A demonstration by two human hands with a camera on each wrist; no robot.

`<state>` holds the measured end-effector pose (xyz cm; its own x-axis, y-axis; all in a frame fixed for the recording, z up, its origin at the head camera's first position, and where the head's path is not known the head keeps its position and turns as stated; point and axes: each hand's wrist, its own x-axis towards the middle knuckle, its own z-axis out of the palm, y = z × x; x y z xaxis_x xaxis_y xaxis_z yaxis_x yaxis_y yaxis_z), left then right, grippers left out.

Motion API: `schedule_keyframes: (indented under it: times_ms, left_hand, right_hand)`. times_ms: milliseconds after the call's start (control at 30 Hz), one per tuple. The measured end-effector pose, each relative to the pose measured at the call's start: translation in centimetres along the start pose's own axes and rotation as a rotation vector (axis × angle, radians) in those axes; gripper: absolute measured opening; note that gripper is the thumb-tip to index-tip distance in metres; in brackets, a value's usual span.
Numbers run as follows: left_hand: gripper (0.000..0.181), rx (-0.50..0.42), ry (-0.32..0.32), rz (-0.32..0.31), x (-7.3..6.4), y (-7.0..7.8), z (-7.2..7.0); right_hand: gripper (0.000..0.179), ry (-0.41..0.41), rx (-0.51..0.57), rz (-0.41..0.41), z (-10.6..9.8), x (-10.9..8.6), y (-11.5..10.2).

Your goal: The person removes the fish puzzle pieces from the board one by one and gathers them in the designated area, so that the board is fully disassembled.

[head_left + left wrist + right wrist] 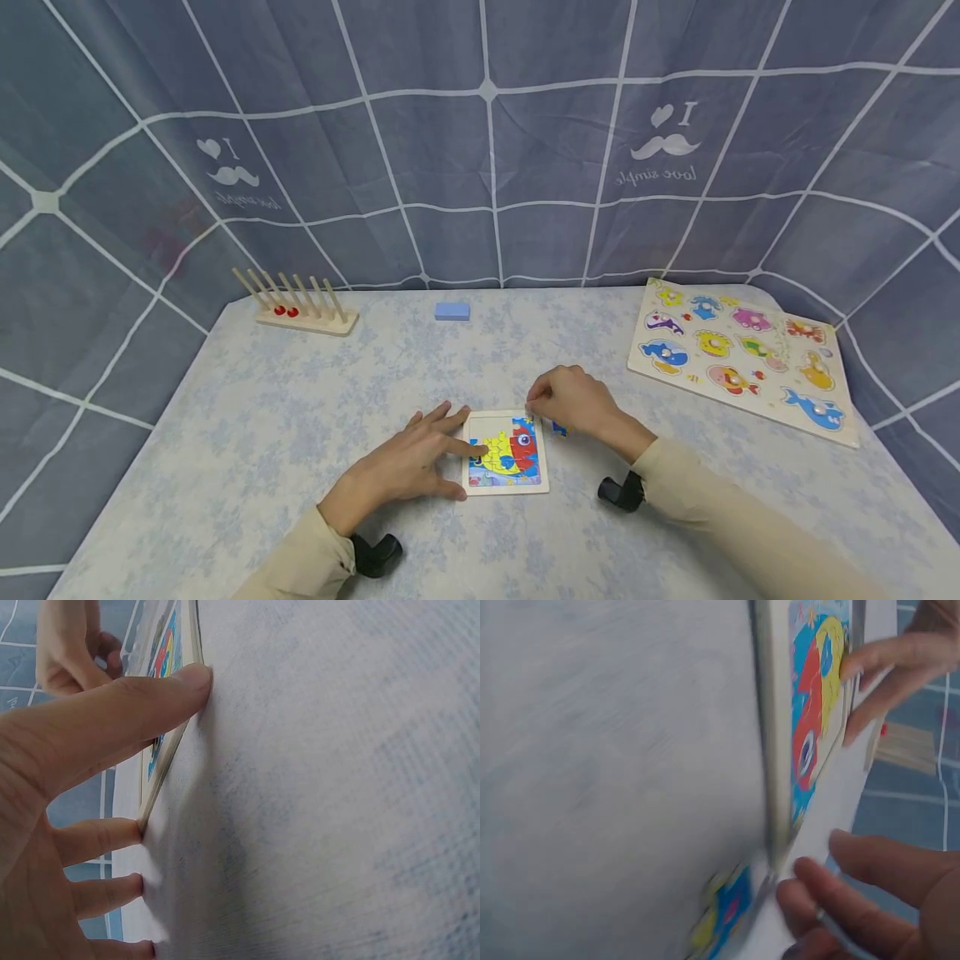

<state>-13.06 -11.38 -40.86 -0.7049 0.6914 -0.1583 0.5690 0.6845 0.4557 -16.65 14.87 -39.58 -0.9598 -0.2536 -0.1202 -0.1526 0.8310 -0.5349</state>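
A small wooden-framed jigsaw puzzle (506, 492) with a red and yellow fish lies on the table; bare board shows at its upper left. My left hand (416, 458) is spread over its left side, the index finger resting on the picture and the thumb touching the frame's near edge. At the upper right corner is my right hand (573, 400), fingers curled. A thin pale-edged piece (840, 934) shows among those fingers, blurred, apparently a puzzle piece. Beside the frame, under the right hand, a loose blue and yellow puzzle piece (724, 911) lies on the table.
A wooden peg rack (307, 321) with two red beads stands at the back left. Near the back middle lies a blue block (452, 312). A large sea-animal knob puzzle board (720, 400) occupies the right side. Behind the table hangs a grey-blue curtain (555, 158).
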Motion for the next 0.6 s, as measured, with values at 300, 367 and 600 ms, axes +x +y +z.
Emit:
schedule_keyframes:
  times_ms: [300, 367, 600]
  left_hand:
    - [0.059, 0.014, -0.001, 0.006, 0.0, 0.0, -0.1]
    - [0.058, 0.012, -0.003, 0.008, 0.0, -0.1, -0.1]
    - [0.058, 0.015, -0.002, 0.019, 0.1, -0.1, -0.1]
  right_hand:
    - [0.027, -0.102, -0.236, 0.096, 1.0, 0.9, -3.1]
    - [0.030, -0.126, -0.290, 0.104, 1.1, 1.0, -3.7]
    - [0.027, -0.161, -0.327, 0.109, 1.4, 0.9, -4.8]
